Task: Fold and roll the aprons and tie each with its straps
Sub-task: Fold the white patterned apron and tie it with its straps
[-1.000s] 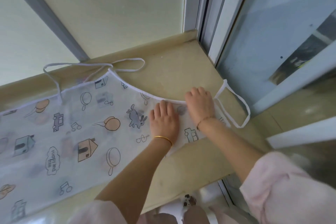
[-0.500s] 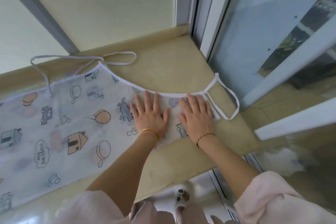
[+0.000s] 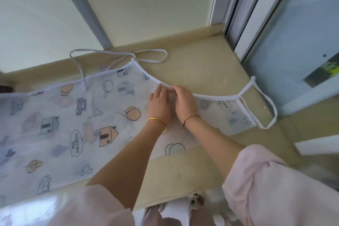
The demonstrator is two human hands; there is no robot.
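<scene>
Head view, looking down on a pale, see-through apron (image 3: 73, 124) printed with houses, balloons, music notes and a "Happy and free" cloud, spread flat on a beige surface (image 3: 201, 64). It runs from the left edge of the frame to right of centre. Its white-trimmed hem (image 3: 216, 96) curves across the middle of the picture. One white strap (image 3: 78, 71) loops along the back of the surface at upper left of centre, and partly lies over the fabric. A second strap (image 3: 275, 116) forms a loop off the apron's narrow end at the right, lying on the bare surface. Both hands meet at the curved hem in the centre of the frame. The left hand (image 3: 159, 105) lies palm down on the fabric, its fingers fairly straight and close together, the tips at the trim. The right hand (image 3: 186, 103) sits just beside it to the right, touching or nearly touching it, fingers bent toward the left hand's fingertips at the hem. I cannot tell whether it pinches the trim or only rests there. A gold bangle (image 3: 157, 120) circles the left wrist and a thin dark bracelet (image 3: 190, 117) the right. Pink sleeves (image 3: 266, 180) are pushed up both forearms at the bottom of the frame. A pale wall (image 3: 146, 5) rises behind the surface, and a window frame (image 3: 256, 14) stands at upper right.
</scene>
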